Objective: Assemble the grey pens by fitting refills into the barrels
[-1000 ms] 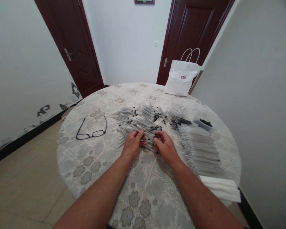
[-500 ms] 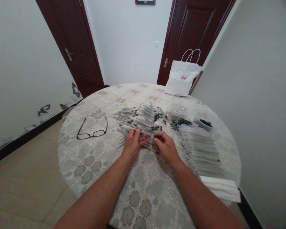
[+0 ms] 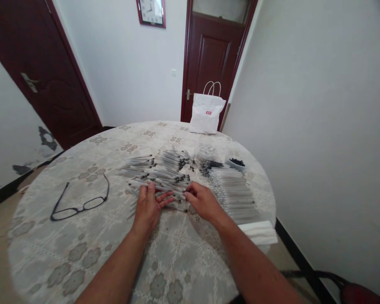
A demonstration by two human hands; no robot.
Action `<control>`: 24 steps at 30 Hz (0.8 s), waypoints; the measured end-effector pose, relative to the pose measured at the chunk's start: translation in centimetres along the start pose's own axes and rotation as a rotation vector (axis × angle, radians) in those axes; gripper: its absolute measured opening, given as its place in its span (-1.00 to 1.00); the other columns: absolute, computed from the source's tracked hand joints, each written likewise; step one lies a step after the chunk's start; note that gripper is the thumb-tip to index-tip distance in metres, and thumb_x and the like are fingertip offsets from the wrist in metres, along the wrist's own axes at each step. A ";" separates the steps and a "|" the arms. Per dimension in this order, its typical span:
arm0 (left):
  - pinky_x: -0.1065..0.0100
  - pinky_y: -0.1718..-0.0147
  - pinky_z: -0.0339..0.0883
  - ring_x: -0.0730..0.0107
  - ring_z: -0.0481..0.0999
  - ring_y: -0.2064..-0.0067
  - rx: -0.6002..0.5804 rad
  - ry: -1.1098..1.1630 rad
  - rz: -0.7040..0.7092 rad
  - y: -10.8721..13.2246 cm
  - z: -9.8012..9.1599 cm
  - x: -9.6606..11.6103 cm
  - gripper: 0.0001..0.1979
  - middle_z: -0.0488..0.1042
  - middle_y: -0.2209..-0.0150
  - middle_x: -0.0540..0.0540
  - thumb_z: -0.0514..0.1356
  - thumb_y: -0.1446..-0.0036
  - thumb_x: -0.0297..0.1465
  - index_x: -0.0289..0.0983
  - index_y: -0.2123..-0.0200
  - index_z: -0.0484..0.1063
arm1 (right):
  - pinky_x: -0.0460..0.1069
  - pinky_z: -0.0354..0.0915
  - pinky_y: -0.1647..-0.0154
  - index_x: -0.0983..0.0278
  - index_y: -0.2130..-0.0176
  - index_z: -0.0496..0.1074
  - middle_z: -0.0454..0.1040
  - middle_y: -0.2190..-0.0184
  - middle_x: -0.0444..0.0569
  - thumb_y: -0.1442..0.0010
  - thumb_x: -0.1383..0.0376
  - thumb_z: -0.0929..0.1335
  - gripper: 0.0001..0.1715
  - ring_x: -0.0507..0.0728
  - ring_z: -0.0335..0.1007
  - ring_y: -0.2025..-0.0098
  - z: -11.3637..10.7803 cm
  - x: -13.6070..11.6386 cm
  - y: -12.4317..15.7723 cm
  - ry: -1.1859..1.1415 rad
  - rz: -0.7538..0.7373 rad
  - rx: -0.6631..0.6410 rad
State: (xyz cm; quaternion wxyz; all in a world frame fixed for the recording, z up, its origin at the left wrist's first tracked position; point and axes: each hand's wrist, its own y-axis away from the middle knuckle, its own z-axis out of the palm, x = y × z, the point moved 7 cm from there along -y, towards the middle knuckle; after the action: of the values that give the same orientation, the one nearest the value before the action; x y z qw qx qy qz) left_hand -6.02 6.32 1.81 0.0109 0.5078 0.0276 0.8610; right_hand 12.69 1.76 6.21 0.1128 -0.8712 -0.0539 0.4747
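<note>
My left hand (image 3: 148, 207) pinches a slim whitish pen (image 3: 162, 188) between thumb and forefinger, its other fingers stretched out to the right. At that pen's right end, the thumb and forefinger of my right hand (image 3: 202, 200) are pressed together; whatever is between them is too small to make out. Beneath and beyond both hands lies a loose pile of similar pens (image 3: 167, 162), many with black ends pointing right. To the right of my right hand is a neat stack of clear-whitish pen tubes (image 3: 237, 192).
Dark-tipped thin pieces (image 3: 210, 166) lie beside a clear plastic bag (image 3: 206, 151). A small container of black caps (image 3: 237, 164) is behind the stack. Eyeglasses (image 3: 79, 209) rest at left, folded white paper (image 3: 258, 232) at right. A white paper bag (image 3: 207, 114) stands on the patterned tablecloth (image 3: 164, 270).
The camera view has swung right, so everything on the table appears further left. Both hands keep nearly the same pose at the pile, the right one still pinching at the pen's end.
</note>
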 end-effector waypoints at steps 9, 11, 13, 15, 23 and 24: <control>0.18 0.42 0.62 0.19 0.68 0.37 -0.059 -0.172 -0.024 0.2 0.4 -1.1 -0.56 0.42 0.38 0.08 0.26 -0.15 0.03 -0.15 0.19 0.22 | 0.00 0.25 0.27 0.22 0.36 0.57 0.59 0.40 -0.06 -0.18 0.25 0.39 -0.86 0.14 0.44 0.34 -12.4 2.2 -1.7 0.285 -0.019 0.127; 0.17 0.42 0.62 0.17 0.68 0.37 -0.058 -0.176 -0.023 0.1 0.3 -1.1 -0.55 0.42 0.39 0.06 0.27 -0.14 0.04 -0.15 0.20 0.23 | 0.05 0.31 0.14 0.25 0.17 0.59 0.62 0.28 0.02 -0.20 0.20 0.37 -0.75 0.19 0.48 0.25 -17.2 3.6 -2.5 0.331 0.041 0.428; 0.16 0.42 0.62 0.16 0.68 0.38 -0.057 -0.175 -0.021 0.2 0.3 -1.0 -0.56 0.43 0.39 0.05 0.28 -0.13 0.03 -0.14 0.20 0.23 | 0.11 0.32 0.03 0.29 -0.07 0.52 0.62 0.16 0.10 -0.22 0.18 0.35 -0.54 0.23 0.51 0.16 -20.1 4.4 -2.6 0.343 0.078 0.638; 0.14 0.41 0.62 0.15 0.67 0.38 -0.062 -0.169 -0.024 0.2 0.4 -1.0 -0.58 0.44 0.39 0.05 0.28 -0.14 0.02 -0.13 0.21 0.24 | 0.15 0.32 -0.03 0.31 -0.16 0.47 0.61 0.10 0.15 -0.24 0.17 0.33 -0.46 0.26 0.52 0.11 -20.3 4.2 -2.4 0.336 0.075 0.684; 0.10 0.35 0.60 0.18 0.66 0.39 -0.132 -0.183 -0.043 0.6 1.0 -1.2 -0.62 0.51 0.37 0.03 0.27 -0.16 0.00 -0.12 0.21 0.26 | 0.05 0.34 0.07 0.16 0.06 0.57 0.63 0.18 -0.01 -0.29 0.24 0.38 -0.76 0.19 0.52 0.19 -3.6 -1.0 1.2 0.121 -0.110 0.114; 0.11 0.36 0.60 0.19 0.65 0.39 -0.141 -0.195 -0.039 0.7 1.1 -1.1 -0.62 0.51 0.35 0.02 0.28 -0.16 0.00 -0.12 0.20 0.28 | 0.04 0.33 0.08 0.17 0.07 0.57 0.63 0.19 -0.01 -0.29 0.26 0.39 -0.78 0.19 0.52 0.18 -1.9 -1.5 1.6 0.135 -0.132 0.071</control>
State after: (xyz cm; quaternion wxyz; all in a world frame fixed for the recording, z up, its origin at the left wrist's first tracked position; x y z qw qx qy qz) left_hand -4.54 5.59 1.42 0.0661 0.5864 -0.0245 0.8069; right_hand 13.46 -0.36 8.07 0.1780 -0.8911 -0.0867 0.4082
